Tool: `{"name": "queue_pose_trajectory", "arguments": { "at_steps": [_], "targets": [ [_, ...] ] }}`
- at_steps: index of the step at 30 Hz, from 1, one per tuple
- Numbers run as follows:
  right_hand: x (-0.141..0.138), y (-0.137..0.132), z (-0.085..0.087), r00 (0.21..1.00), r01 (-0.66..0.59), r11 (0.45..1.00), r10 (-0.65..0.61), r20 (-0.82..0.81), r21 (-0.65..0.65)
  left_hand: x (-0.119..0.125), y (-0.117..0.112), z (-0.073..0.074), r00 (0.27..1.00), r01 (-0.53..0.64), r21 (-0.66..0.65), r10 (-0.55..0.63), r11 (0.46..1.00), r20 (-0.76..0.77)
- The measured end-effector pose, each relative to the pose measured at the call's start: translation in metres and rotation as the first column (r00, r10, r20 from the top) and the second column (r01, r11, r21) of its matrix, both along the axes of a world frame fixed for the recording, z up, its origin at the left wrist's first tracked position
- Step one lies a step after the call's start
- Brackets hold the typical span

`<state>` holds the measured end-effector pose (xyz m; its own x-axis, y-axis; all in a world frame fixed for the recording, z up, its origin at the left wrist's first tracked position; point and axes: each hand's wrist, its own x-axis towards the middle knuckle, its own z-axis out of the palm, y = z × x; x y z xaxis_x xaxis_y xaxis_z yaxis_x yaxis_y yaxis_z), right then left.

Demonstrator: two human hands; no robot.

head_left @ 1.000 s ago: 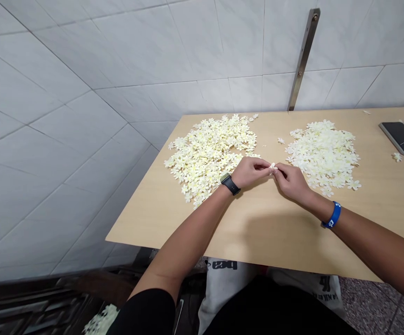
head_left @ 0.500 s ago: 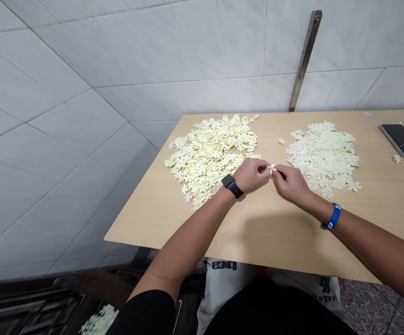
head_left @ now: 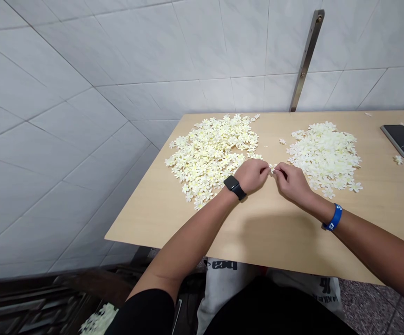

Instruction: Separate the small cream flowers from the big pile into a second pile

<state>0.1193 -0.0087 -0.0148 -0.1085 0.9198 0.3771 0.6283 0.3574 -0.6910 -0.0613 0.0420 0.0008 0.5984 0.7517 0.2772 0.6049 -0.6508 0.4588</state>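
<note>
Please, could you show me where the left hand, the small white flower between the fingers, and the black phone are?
Left hand (head_left: pixel 252 176): head view, back of the hand.
Small white flower (head_left: pixel 272 169): head view, its petals.
Black phone (head_left: pixel 403 141): head view, middle of its screen.

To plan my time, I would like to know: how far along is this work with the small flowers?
Perhaps done: the whiter pile on the right. In hand: a small flower pinched between the left hand and right hand. Still left: the larger, yellower pile.
</note>
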Motion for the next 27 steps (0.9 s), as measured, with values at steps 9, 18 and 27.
{"name": "queue_pose_trajectory", "arguments": {
  "at_steps": [9, 18, 27],
  "targets": [
    [0.000, 0.003, 0.001, 0.990, 0.137, 0.990, -0.138, -0.036, -0.031, 0.004, -0.007, -0.001, 0.993, 0.017, 0.006, -0.018, 1.000, 0.119],
    [0.002, 0.005, 0.000, 0.938, -0.004, 0.990, -0.044, -0.343, -0.138, 0.004, -0.007, 0.008, 0.964, -0.049, -0.135, 0.082, 0.990, 0.254],
    [0.005, 0.016, -0.004, 0.673, -0.326, 0.904, 0.014, -0.739, -0.279, -0.002, 0.000, 0.007, 0.951, 0.102, -0.266, -0.015, 0.959, 0.310]
  ]
}}
